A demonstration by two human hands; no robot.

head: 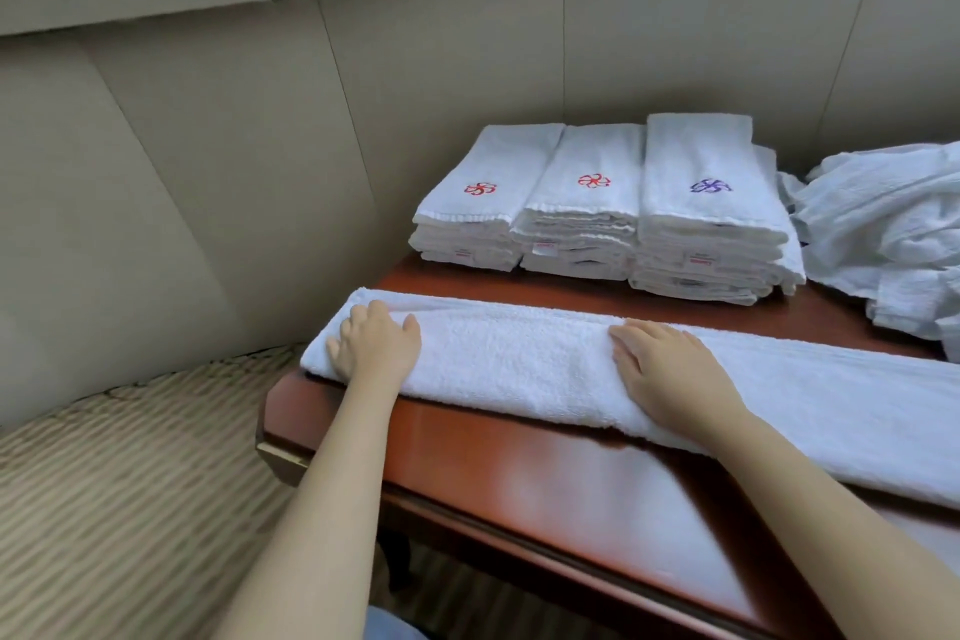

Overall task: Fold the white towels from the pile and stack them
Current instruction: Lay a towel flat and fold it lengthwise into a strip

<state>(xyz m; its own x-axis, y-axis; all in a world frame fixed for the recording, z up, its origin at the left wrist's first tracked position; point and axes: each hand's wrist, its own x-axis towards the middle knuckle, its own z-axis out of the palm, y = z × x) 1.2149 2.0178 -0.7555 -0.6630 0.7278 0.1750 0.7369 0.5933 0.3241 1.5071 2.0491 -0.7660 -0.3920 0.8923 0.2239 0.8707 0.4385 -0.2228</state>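
Observation:
A long white towel (pixel 519 359), folded lengthwise into a narrow strip, lies across the red-brown wooden table (pixel 545 478). My left hand (pixel 374 346) rests flat on its left end with fingers spread. My right hand (pixel 665 364) presses flat on the towel near its middle. Behind the towel stand three stacks of folded white towels (pixel 597 213); two carry a red emblem and the rightmost a purple one. A crumpled pile of unfolded white towels (pixel 888 234) lies at the far right.
Beige padded wall panels (pixel 260 146) close off the table's back and left. A striped carpet (pixel 130 483) covers the floor at the lower left. The table's left corner (pixel 275 447) sits just below the towel's left end.

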